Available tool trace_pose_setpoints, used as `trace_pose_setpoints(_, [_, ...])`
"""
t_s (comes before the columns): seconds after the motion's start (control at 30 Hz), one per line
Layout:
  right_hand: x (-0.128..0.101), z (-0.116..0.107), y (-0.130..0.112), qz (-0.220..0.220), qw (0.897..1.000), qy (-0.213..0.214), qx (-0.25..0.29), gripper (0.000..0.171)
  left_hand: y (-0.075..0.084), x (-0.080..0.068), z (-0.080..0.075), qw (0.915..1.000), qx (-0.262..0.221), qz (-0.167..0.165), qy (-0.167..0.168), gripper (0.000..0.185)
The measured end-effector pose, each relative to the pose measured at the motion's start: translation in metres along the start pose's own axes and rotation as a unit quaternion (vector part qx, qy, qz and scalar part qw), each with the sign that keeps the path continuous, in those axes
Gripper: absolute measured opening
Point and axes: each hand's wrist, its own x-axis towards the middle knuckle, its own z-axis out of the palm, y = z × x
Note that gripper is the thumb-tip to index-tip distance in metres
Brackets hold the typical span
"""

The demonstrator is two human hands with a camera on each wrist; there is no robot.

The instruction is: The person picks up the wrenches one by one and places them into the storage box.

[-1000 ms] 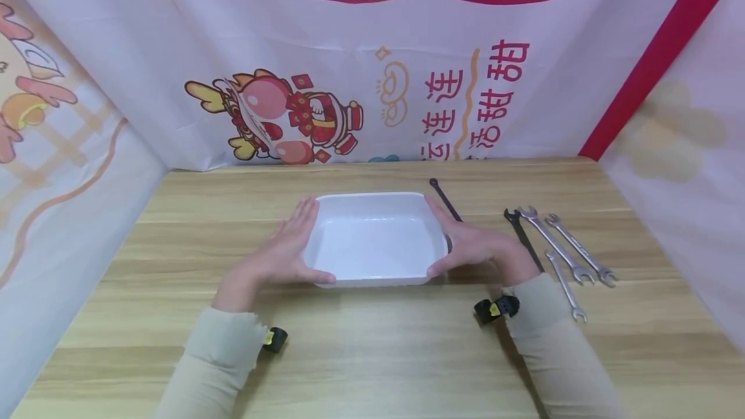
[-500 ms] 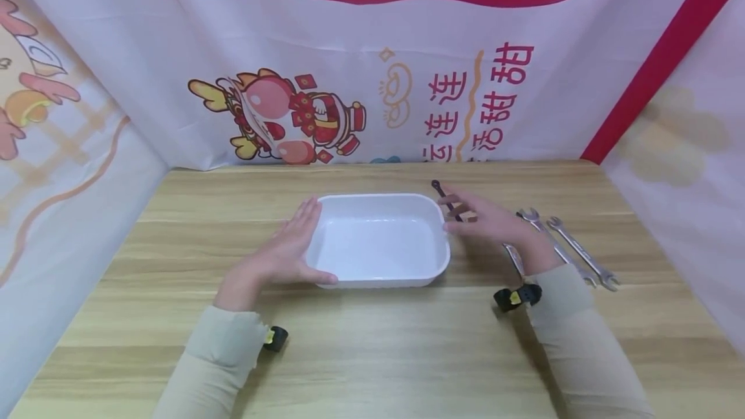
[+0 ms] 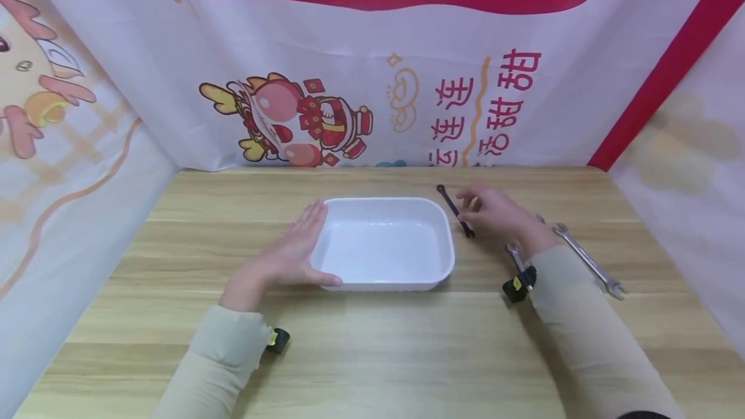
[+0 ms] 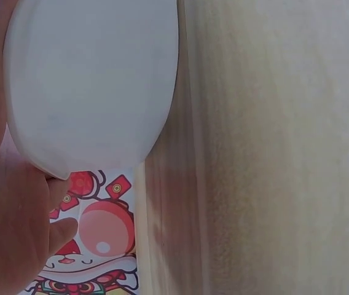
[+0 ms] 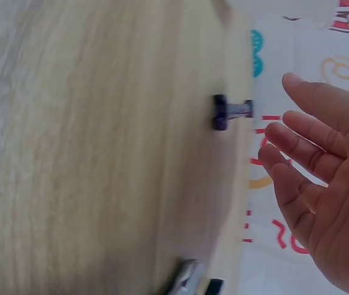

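with the left hand (image 3: pixel 288 254) pressed flat against the white tray (image 3: pixel 384 242), the right hand (image 3: pixel 495 211), fingers spread and empty, should pinch the dark wrench (image 3: pixel 456 211) mid-shaft off the counter (image 3: pixel 372 341).

Three views: one from the head, one from each wrist.
The head camera looked forward and down over both hands. The left wrist camera sat close against the left hand (image 4: pixel 5 203) and tray (image 4: pixel 94 80); the right wrist camera faced the right hand (image 5: pixel 322 184), sharing the dark wrench (image 5: pixel 230 112) with the head view.
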Motion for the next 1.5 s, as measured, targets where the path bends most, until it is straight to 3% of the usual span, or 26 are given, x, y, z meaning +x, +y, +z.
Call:
trace_pose_setpoints(0.2, [0.011, 0.007, 0.008, -0.013, 1.000, -0.012, -0.025, 0.054, 0.000, 0.000, 0.001, 1.0000, 0.001, 0.001, 0.001, 0.143])
trace_pose_setpoints(0.33, [0.016, 0.010, 0.009, -0.012, 0.999, -0.014, -0.046, 0.048, -0.001, 0.000, 0.002, 1.0000, 0.000, 0.000, 0.000, 0.142])
trace_pose_setpoints(0.6, [0.020, 0.010, 0.005, 0.032, 0.997, 0.001, -0.069, 0.025, -0.002, 0.000, -0.002, 1.0000, -0.005, 0.006, -0.003, 0.140])
trace_pose_setpoints(0.87, [0.023, 0.011, 0.005, 0.048, 0.994, 0.014, -0.096, 0.023, 0.000, -0.002, -0.002, 1.0000, -0.006, 0.007, 0.003, 0.138])
trace_pose_setpoints(1.5, [0.007, 0.001, 0.012, 0.064, 0.998, -0.023, 0.008, 0.024, -0.002, -0.001, -0.001, 1.0000, -0.006, -0.001, -0.003, 0.140])
